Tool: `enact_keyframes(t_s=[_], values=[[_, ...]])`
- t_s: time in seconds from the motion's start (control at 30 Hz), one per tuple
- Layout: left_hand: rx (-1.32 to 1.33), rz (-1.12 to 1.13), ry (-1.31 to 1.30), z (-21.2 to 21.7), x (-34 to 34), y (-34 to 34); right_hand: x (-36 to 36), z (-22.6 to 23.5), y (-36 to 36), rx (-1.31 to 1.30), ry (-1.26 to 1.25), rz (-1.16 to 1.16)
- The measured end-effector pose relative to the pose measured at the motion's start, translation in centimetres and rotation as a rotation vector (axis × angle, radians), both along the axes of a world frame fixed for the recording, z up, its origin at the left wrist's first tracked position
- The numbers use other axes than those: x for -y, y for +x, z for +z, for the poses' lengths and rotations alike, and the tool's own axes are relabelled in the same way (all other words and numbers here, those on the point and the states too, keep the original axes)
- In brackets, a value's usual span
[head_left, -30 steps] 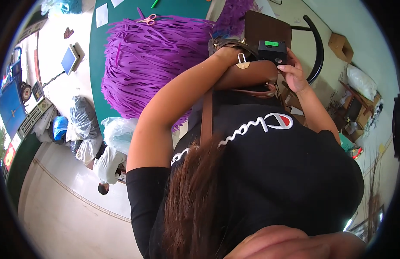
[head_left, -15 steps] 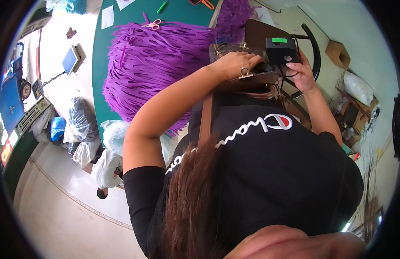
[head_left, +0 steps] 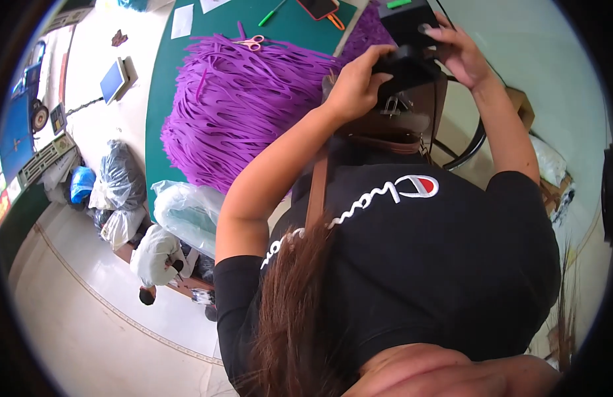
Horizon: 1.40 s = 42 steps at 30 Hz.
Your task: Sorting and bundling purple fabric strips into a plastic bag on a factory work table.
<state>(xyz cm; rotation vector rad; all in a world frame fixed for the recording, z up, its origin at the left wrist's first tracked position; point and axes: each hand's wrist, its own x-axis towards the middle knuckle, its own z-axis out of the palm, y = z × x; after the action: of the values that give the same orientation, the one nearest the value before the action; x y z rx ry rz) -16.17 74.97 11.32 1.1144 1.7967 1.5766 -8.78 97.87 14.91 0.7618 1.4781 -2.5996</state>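
Note:
My right hand point(head_left: 462, 56) grips a black box point(head_left: 405, 25) with a green label and a thin cable, up at the top right. Just below it, my left hand point(head_left: 356, 86) is closed around a dark black object point(head_left: 407, 69) whose kind I cannot make out. Both hands are above a brown handbag point(head_left: 419, 119) with metal clasps, which hangs at my front from a brown strap point(head_left: 317, 185). To the left of the bag lies a large heap of purple strips point(head_left: 247, 112), with pink-handled scissors point(head_left: 253, 43) on its far edge.
The heap rests on a green table point(head_left: 157, 126), as do a phone point(head_left: 317, 8), a green pen point(head_left: 272, 14) and white paper point(head_left: 182, 21). Filled plastic bags point(head_left: 118, 178) and a person in white point(head_left: 157, 255) are at the left. A cardboard box point(head_left: 520, 109) stands at the right.
My left hand has come up out of the handbag with the dark object in it. My right hand has raised the black box toward the top of the view.

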Motion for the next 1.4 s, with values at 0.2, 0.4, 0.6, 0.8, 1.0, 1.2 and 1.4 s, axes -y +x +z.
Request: enact_keyframes(t_s=[0.2,0.4,0.6,0.8,1.0,1.2,1.4], values=[[0.278,0.402,0.152,-4.5,0.4,-4.3,2.9,-2.4,-13.4,0.063,-0.113,0.246],[0.416,0.813,0.132,-12.1,2.4,-8.7,7.5,-14.6,-24.4,0.119,-0.304,0.370],[0.689,1.117,0.110,-19.1,4.1,-10.7,13.0,-21.4,-28.7,0.504,0.141,0.369],[1.021,1.210,0.151,-21.8,1.4,-12.2,12.8,-25.8,-31.2,0.546,0.263,0.393],[0.968,1.220,0.095,-24.7,2.2,-13.0,14.0,-26.6,-31.6,0.492,0.376,0.394],[1.032,1.131,0.170,-23.7,3.3,-12.8,12.5,-26.2,-31.1,0.496,0.356,0.499],[0.984,1.106,0.193,-23.6,4.5,-12.7,13.3,-24.7,-29.9,0.399,0.244,0.473]])
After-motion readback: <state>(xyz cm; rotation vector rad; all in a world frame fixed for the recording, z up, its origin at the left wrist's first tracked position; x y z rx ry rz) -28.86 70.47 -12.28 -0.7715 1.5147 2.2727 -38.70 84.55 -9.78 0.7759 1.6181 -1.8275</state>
